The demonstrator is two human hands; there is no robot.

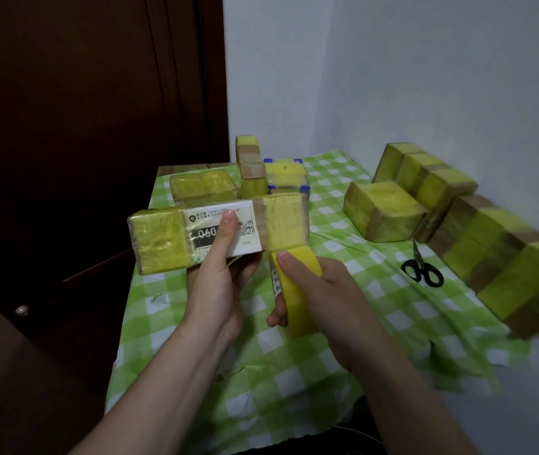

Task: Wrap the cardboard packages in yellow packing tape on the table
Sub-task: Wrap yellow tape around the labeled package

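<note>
Above the near-left part of the table, one package is held off the cloth, long side level. Both its ends are banded in yellow tape, and a white label covers the middle. Its left end reaches about to the cloth's left edge.

The left hand grips it from below, with the thumb pressed on the label and the fingers curled underneath. The right hand grips the tape roll, thumb on its outer face. The roll's top meets the package's lower near edge at the right end.

An open stretch of cloth lies between the roll and the scissors, which lie flat with blades pointing far. More cloth shows near the person, crumpled at the near-right edge.

Just beyond the scissors, a long row of taped packages runs along the right side against the wall. A single block sits left of it, touching a far stack. Behind the held package are a flat package, an upright one and a blue-cornered one. Whether these three touch cannot be told.
</note>
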